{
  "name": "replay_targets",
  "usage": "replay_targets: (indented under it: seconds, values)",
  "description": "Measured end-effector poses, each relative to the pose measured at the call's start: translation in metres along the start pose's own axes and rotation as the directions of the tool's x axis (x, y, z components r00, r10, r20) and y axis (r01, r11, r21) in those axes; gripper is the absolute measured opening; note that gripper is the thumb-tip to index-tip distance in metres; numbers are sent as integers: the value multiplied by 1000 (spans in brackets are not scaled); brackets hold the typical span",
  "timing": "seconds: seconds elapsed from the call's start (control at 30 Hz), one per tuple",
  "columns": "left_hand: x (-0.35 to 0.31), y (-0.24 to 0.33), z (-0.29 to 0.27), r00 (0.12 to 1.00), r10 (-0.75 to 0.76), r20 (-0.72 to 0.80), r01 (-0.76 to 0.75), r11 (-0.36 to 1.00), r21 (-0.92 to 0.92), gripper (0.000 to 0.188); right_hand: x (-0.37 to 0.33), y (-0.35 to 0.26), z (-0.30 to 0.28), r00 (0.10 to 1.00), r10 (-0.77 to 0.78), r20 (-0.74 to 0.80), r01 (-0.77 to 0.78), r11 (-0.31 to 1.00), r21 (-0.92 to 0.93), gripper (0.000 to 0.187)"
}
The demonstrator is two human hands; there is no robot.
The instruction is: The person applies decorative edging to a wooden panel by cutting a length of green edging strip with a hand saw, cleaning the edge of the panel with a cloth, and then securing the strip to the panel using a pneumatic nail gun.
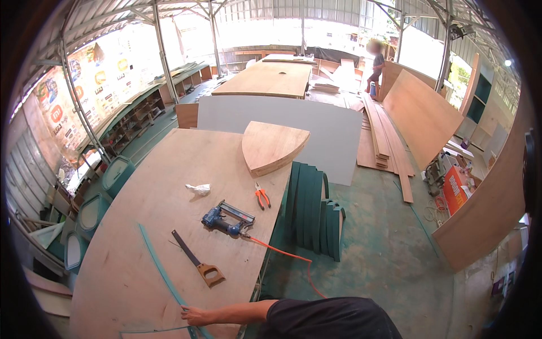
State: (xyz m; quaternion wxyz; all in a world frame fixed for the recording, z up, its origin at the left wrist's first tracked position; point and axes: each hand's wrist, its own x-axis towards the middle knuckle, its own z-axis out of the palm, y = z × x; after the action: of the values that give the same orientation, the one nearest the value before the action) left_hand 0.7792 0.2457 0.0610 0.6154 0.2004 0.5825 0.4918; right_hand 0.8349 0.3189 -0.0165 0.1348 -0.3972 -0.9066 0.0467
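Observation:
Reaching leftward from the lower edge, my right arm in a dark sleeve ends in my right hand point(195, 316), whose fingers are closed on a long thin teal strip point(158, 265). The strip lies in a slight curve along the wooden panel tabletop point(124, 243). Beside the hand, a piece of panel with a teal edge point(155, 334) is cut off by the lower rim. A handsaw point(197, 261) with a wooden handle rests ahead of the hand. Beyond it lie a blue nail gun point(224, 220) and orange-handled pliers point(262, 196). My left hand is out of view.
A shield-shaped wooden block point(274, 146) and crumpled white wrapping point(198, 189) sit on the table. An orange air hose point(282, 251) drops over its right edge. Curved green pieces point(310, 209) stand beside it. Planks point(375, 130) lie farther right; a person point(376, 68) is in the background.

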Motion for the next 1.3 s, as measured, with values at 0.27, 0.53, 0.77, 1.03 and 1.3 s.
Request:
replay_targets:
  seconds: [0.27,0.53,0.77,1.03,1.3]
  values:
    - [17,-5,-6,997,-57,-48,58,998,8,61,-101,43,-42,940,339,-27,-317,903,291,64]
    - [29,-11,0,992,-100,-81,103,994,28,58,-149,116,-44,794,570,-209,-572,818,58,38]
    - [35,-10,-6,987,-105,-119,109,994,27,56,-137,117,-51,810,573,-122,-584,808,-79,20]
    - [45,-22,-62,959,-150,-239,143,989,-46,53,-189,163,-134,786,486,-383,-549,833,-68,33]
    - [20,-64,-181,845,-246,-475,152,962,-228,50,-347,260,-238,590,662,-463,-753,658,-19,33]
